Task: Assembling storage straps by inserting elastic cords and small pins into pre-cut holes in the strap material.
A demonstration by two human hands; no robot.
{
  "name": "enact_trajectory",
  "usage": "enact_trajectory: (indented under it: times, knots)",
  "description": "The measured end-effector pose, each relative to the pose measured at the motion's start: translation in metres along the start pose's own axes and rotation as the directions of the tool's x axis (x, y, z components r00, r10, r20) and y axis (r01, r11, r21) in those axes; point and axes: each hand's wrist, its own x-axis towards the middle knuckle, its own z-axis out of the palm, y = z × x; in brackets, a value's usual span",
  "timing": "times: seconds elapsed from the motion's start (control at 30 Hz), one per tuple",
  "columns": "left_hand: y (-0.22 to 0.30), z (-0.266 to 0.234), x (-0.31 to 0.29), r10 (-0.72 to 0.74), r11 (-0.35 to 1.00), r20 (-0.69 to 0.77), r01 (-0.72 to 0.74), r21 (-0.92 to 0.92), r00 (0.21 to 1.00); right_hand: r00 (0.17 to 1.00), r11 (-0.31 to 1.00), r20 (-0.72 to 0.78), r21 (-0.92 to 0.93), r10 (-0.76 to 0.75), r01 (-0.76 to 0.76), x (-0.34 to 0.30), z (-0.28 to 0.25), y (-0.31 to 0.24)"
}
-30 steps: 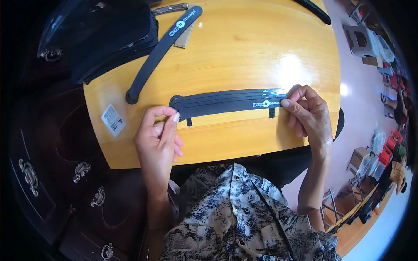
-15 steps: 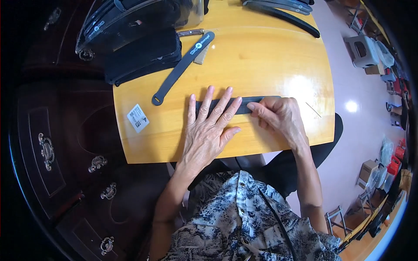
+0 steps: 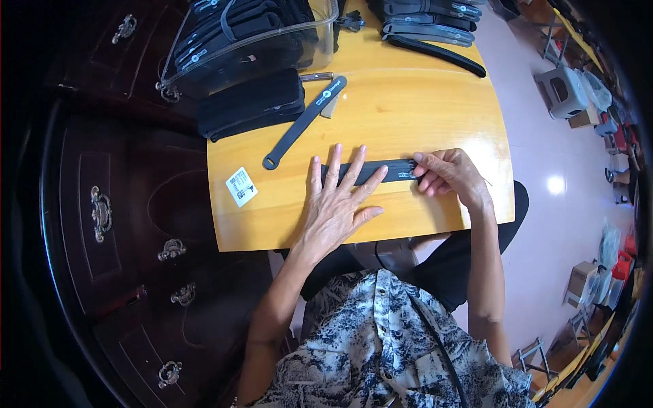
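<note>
A dark grey strap bundle (image 3: pixel 398 170) lies crosswise near the front of the yellow table, with pale print close to its right end. My left hand (image 3: pixel 338 204) rests flat over its left part, fingers spread. At the right end my right hand (image 3: pixel 454 178) pinches the strap tip between thumb and fingers; its palm side is hidden. Farther back, a single dark strap (image 3: pixel 303 126) with an eyelet at its near end slants across the table. Partly under it sits a small tan piece (image 3: pixel 329 109).
A clear plastic box (image 3: pixel 320 28) of black straps stands at the back left, with a black strap stack (image 3: pixel 252 102) before it. Nearby is a knife handle (image 3: pixel 317 76). A white label (image 3: pixel 241 187) lies left. More straps (image 3: pixel 432 27) are piled back right; a dark cabinet (image 3: pixel 75 177) flanks the left.
My right hand has loosened from a closed grip into a fingertip pinch at the strap's right end, where pale print now shows. My left hand stays spread on the strap. The whole view has shifted.
</note>
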Motion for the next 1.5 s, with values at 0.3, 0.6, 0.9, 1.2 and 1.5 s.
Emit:
enact_trajectory:
  times: [0.3,0.6,0.9,1.2,1.5]
  knots:
    - [-0.054,-0.024,-0.001,-0.363,0.928,-0.43,0.282,-0.242,0.827,0.766,0.851,-0.396,-0.373,-0.505,0.368,-0.041,-0.022,0.035]
    - [-0.097,-0.015,0.011,-0.283,0.959,-0.42,0.259,-0.115,0.862,0.644,0.756,-0.499,-0.625,-0.579,0.195,-0.05,-0.055,0.067]
    - [-0.065,-0.039,0.008,-0.305,0.95,-0.569,0.206,-0.232,0.764,0.565,0.613,-0.451,-0.78,-0.691,0.128,-0.03,-0.063,0.084]
    - [-0.02,-0.036,-0.03,-0.321,0.742,-0.549,-0.156,-0.652,0.771,0.665,0.863,-0.559,-0.407,-0.495,0.3,-0.088,-0.048,0.095]
    - [0.02,-0.048,-0.05,-0.346,0.298,-0.419,-0.325,-0.897,0.839,0.626,0.854,-0.693,0.029,-0.358,0.52,-0.144,-0.067,0.151]
